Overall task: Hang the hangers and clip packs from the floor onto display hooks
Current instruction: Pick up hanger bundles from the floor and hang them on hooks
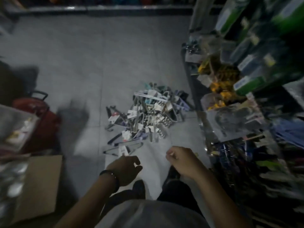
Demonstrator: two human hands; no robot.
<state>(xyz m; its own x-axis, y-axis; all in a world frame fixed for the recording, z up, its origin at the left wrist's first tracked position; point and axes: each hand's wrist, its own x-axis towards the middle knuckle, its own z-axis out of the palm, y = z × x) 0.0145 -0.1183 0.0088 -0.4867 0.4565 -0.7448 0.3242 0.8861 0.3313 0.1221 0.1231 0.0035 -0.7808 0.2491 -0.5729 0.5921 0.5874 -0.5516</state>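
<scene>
Pile of hangers and clip packs [148, 116] on the grey tiled floor [79, 63], just past frame centre toward 12 o'clock, seen from above with both hands low in the view. The heap is large and tangled, with carded packs, pale hangers and dark ones mixed; one flat hanger set [122, 148] lies apart at its 7 o'clock edge, nearest the hands. Judged from this, most of the task is left: the bulk of the stock is on the floor, and neither hand visibly carries any of it. Left hand [126, 168], at 6 o'clock and wearing a dark wristband [111, 176], hangs just short of that hanger set, fingers loosely curled around nothing. Right hand [179, 160], toward 5 o'clock, is curled more tightly; a pale fleck shows at its fingertips, but whether it pinches anything cannot be told. Display rack [230, 83] fills 2 to 4 o'clock, crowded with bagged and carded goods; its hooks are too blurred to make out. Cardboard box [42, 181] at 8 o'clock; red container [41, 117] with black handle at 9 o'clock; dark shelf base [98, 9] along 12 o'clock. Lighting dim, margins smeared.
</scene>
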